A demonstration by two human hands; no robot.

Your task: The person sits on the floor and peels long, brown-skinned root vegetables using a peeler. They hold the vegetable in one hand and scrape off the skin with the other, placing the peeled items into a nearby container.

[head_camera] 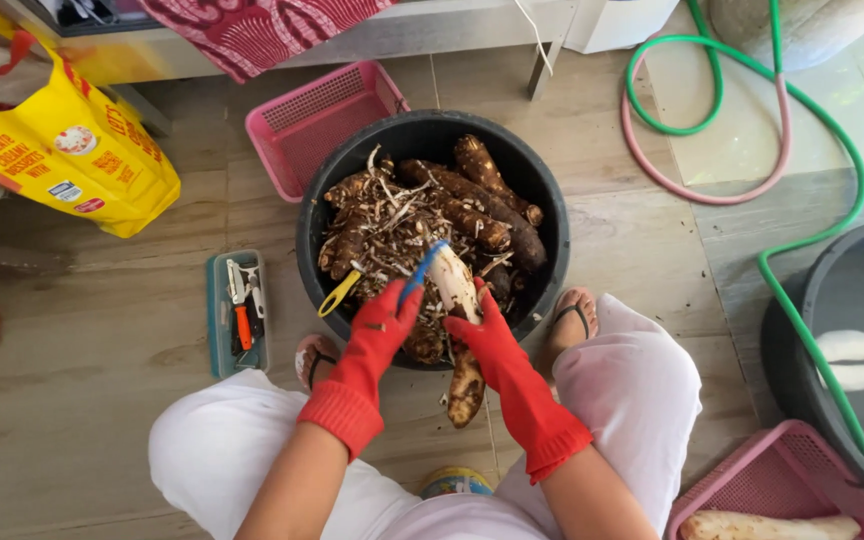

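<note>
**Peeling cassava over the black tub**

Over the black tub point(552, 215) between our knees, we hold a cassava root point(455, 300) upright. Our right hand point(487, 335) in its red glove is wrapped around the root's lower part, while our left hand point(384, 325) is closed on a blue-handled peeler point(420, 268) laid against the root's upper left side. The upper half shows white flesh; the lower end point(466, 388), below the glove, is brown with skin.

As we judge it, the work is partly through: several unpeeled roots point(482, 200) lie in the tub among heaps of peelings, and a yellow-handled tool point(338, 294) rests there too. Peeled white pieces point(849, 347) float in a dark basin point(822, 270) at far right, and another lies in a pink basket point(752, 470) by our right knee.

Room is tight: our sandalled feet touch the tub's rim, a second pink basket point(317, 125) sits behind it, a small teal tray of tools point(214, 330) lies to the left, and a green hose point(812, 115) loops across the floor on the right.
</note>
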